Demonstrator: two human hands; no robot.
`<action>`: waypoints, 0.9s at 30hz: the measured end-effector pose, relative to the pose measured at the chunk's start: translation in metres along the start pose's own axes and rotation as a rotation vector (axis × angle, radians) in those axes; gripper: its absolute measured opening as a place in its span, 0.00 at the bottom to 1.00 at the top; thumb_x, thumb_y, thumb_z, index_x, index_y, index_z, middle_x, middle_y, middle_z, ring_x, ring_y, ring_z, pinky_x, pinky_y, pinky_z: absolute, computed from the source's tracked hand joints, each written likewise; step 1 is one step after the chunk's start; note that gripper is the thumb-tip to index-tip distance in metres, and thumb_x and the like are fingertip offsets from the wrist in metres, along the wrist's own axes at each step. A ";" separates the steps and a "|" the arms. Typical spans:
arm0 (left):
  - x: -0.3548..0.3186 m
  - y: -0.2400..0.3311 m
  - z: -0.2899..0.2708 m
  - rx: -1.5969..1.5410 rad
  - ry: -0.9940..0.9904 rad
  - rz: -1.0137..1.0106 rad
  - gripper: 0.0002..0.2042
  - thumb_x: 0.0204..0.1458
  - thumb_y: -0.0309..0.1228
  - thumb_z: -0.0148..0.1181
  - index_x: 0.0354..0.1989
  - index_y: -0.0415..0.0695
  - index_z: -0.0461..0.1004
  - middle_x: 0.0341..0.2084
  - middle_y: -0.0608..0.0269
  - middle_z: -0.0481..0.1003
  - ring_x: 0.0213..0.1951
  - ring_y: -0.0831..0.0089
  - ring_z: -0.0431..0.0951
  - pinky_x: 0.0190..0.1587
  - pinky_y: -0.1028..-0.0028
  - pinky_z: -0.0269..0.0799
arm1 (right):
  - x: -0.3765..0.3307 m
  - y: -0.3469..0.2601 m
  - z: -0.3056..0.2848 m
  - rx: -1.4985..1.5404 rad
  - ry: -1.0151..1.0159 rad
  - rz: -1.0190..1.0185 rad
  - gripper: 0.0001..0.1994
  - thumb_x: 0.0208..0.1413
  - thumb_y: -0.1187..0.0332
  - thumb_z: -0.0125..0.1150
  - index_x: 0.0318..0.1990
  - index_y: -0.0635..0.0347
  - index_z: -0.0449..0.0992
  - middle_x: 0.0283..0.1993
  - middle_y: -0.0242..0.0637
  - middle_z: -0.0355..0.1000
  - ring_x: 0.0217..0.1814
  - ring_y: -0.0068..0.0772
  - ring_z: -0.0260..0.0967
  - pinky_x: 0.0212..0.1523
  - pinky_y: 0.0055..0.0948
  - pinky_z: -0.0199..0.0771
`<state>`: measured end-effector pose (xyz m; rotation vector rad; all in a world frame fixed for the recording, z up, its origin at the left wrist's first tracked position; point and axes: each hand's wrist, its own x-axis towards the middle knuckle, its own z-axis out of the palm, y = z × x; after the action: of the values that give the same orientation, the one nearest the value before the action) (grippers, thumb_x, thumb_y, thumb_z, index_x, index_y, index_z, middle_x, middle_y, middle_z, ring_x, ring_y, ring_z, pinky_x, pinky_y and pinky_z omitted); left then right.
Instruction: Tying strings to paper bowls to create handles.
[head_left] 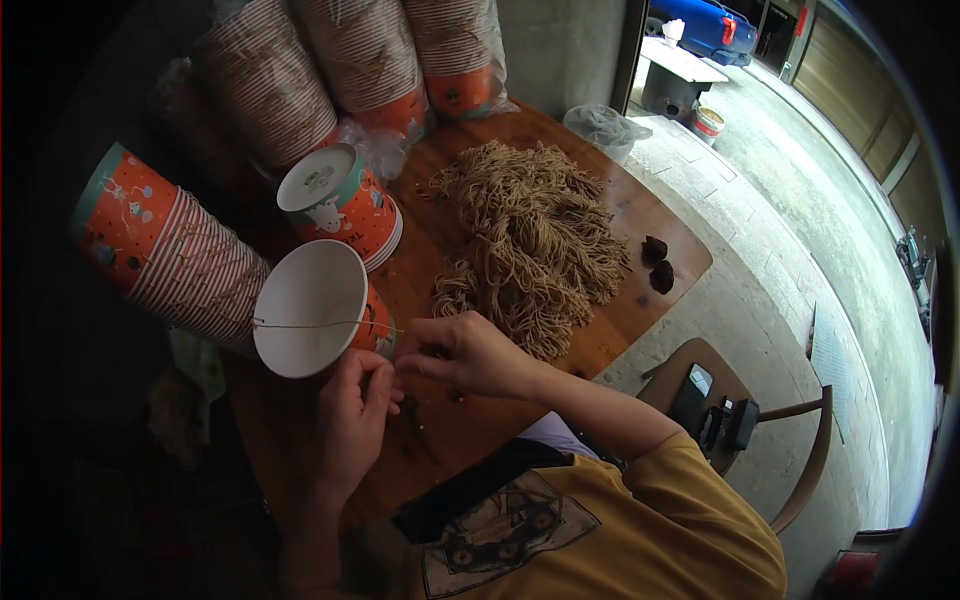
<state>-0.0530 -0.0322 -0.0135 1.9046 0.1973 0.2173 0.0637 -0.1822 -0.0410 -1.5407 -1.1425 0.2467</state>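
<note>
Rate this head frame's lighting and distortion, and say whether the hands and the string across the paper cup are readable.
Head view: daylight from the right washes out the pavement; the left side sinks into shadow; fisheye bends the edges. Left hand, right hand and the string across the paper cup read clearly.

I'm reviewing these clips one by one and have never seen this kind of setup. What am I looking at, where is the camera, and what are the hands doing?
There is no machine here: a person works with bare hands. The one picture comes from a wide-angle camera worn on the head, looking down, so straight edges bend. On the wooden table lie a pile of tan strings, stacks of orange paper cups and two small dark lumps. The left hand and right hand meet beside a paper cup lying on its side. A thin string runs across its mouth toward the fingers, which seem to pinch it.
</note>
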 end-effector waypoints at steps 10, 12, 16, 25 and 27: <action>0.002 -0.012 -0.004 0.268 -0.039 0.179 0.02 0.56 0.22 0.52 0.35 0.40 0.66 0.25 0.59 0.71 0.25 0.70 0.75 0.28 0.72 0.72 | 0.000 0.021 0.005 0.242 -0.151 0.115 0.05 0.57 0.70 0.57 0.37 0.61 0.75 0.31 0.28 0.74 0.34 0.15 0.70 0.34 0.20 0.72; -0.003 -0.010 -0.008 0.242 -0.024 0.148 0.03 0.56 0.22 0.52 0.36 0.40 0.66 0.26 0.59 0.71 0.26 0.68 0.76 0.29 0.71 0.72 | 0.002 0.019 0.008 0.252 -0.185 0.178 0.06 0.57 0.70 0.57 0.38 0.62 0.75 0.33 0.29 0.75 0.37 0.16 0.69 0.38 0.22 0.71; 0.004 -0.009 -0.015 0.468 0.103 0.383 0.06 0.51 0.20 0.55 0.36 0.40 0.66 0.31 0.54 0.69 0.36 0.59 0.74 0.38 0.67 0.71 | 0.006 0.027 0.010 -0.089 -0.165 0.078 0.05 0.53 0.73 0.58 0.37 0.58 0.75 0.34 0.35 0.74 0.35 0.29 0.73 0.34 0.26 0.72; 0.038 0.010 -0.039 0.594 0.061 0.189 0.12 0.49 0.27 0.61 0.39 0.38 0.68 0.36 0.55 0.69 0.38 0.63 0.74 0.40 0.67 0.71 | 0.037 0.046 0.012 -0.273 0.258 -0.118 0.04 0.50 0.73 0.59 0.33 0.62 0.73 0.50 0.37 0.71 0.43 0.37 0.73 0.40 0.32 0.75; 0.043 0.013 -0.041 0.513 -0.043 0.056 0.12 0.50 0.25 0.58 0.43 0.38 0.69 0.35 0.57 0.72 0.35 0.68 0.75 0.40 0.71 0.72 | 0.036 0.047 0.017 -0.173 0.283 -0.053 0.04 0.51 0.73 0.59 0.33 0.62 0.74 0.50 0.36 0.71 0.42 0.33 0.73 0.40 0.30 0.75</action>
<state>-0.0207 0.0116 0.0147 2.4245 0.1823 0.1728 0.0941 -0.1387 -0.0716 -1.6337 -0.9972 -0.1069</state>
